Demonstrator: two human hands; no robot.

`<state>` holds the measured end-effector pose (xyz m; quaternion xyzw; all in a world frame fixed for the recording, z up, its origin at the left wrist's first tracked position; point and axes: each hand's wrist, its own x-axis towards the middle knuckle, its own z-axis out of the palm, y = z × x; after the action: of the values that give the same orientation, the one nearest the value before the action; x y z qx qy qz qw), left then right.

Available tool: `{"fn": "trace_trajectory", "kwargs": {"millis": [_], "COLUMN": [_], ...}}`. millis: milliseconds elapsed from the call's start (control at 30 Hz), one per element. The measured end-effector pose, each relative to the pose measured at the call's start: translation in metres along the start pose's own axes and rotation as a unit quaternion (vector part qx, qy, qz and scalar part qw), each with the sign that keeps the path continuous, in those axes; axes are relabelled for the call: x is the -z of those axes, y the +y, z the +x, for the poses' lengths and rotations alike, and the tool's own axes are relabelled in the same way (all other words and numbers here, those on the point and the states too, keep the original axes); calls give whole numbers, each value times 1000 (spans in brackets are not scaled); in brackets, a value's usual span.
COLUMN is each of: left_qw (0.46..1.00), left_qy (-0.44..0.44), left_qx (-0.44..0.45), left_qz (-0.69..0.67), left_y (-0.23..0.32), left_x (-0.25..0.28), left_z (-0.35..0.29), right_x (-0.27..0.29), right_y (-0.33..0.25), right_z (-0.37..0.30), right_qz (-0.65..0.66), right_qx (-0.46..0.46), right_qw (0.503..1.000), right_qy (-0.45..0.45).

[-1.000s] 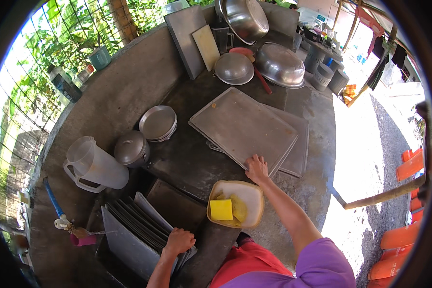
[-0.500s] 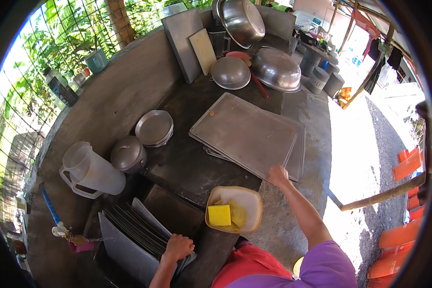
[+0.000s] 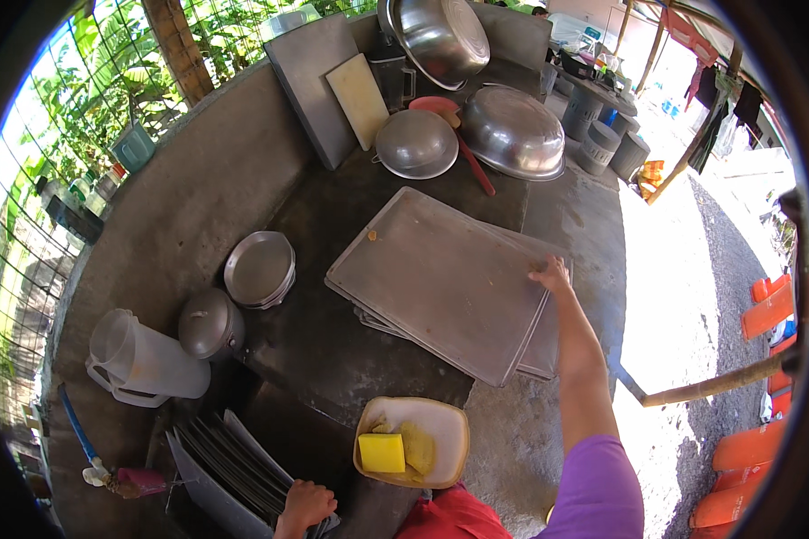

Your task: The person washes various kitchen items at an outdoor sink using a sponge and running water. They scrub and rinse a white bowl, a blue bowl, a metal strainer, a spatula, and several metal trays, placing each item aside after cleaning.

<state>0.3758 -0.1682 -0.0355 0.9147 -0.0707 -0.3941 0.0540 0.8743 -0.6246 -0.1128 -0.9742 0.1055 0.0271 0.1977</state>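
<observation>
In the sink at the lower left, several metal baking trays (image 3: 229, 467) stand on edge, packed side by side. My left hand (image 3: 308, 505) is closed over the near end of these trays. A stack of flat metal baking trays (image 3: 440, 278) lies on the dark counter, its sheets slightly fanned out, with a small brown crumb on the top one. My right hand (image 3: 551, 271) has its fingers curled on the right edge of this stack. Nearest my body, between the two groups, a cream plastic tub (image 3: 449, 431) holds a yellow sponge (image 3: 382, 453) and yellowish wet stuff.
A plastic pitcher (image 3: 166, 364), a lidded pot (image 3: 210, 323) and round pans (image 3: 261, 269) line the left. Water runs from a tap (image 3: 99, 474) with a blue pipe. Farther back are metal basins (image 3: 512, 130), a red-handled utensil (image 3: 475, 163) and a white cutting board (image 3: 358, 101).
My right hand has moved from the near corner of the tray stack to farther up its right edge. My left hand remains on the standing trays. The view has shifted.
</observation>
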Motion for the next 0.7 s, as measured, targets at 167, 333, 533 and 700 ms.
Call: {"fn": "trace_trajectory", "kwargs": {"millis": [167,333,533,700], "left_qw": [1000,1000,1000,999], "left_qy": [-11,4,17,42], "left_qx": [-9,-11,-21,-34], "left_qz": [0,-10,-13,-5], "left_y": [-1,-2,-5,-6], "left_x": [1,-2,-5,-8], "left_z": [1,1,5,4], "right_x": [8,5,4,-3], "right_y": [0,4,-1,-4], "right_z": [10,-7,-34,-20], "right_qz": [15,-35,-63,6], "right_qx": [-46,35,53,-38], "right_qw": [995,995,995,995], "right_qy": [-89,-83,-60,-95]}}
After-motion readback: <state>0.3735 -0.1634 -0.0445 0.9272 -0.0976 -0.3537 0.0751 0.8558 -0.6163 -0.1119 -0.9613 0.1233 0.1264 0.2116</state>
